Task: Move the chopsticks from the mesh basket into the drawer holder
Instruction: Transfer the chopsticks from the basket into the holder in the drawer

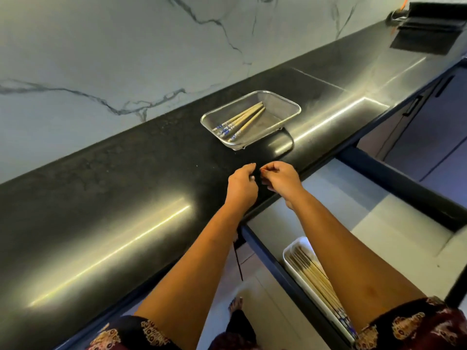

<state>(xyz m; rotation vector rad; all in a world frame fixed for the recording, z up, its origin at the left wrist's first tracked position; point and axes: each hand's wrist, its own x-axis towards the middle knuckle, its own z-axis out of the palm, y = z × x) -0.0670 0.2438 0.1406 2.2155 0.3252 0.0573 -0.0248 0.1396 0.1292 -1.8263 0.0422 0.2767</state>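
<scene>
A rectangular steel mesh basket (pixel 283 102) stands on the black countertop (pixel 126 185), with several wooden chopsticks with blue patterned ends (pixel 241 120) lying inside. Below at the right, an open drawer (pixel 379 205) holds a white holder (pixel 290 251) with several chopsticks in it, partly hidden by my right forearm. My left hand (pixel 241 184) and my right hand (pixel 279 179) hover side by side over the counter's front edge, short of the basket. Both have curled fingers and nothing visible in them.
A white marble wall (pixel 113 59) backs the counter. A dark folded object (pixel 427 26) lies at the far right end. Dark cabinet fronts with handles (pixel 414 104) run beside the drawer. My foot (pixel 236 303) shows on the floor below.
</scene>
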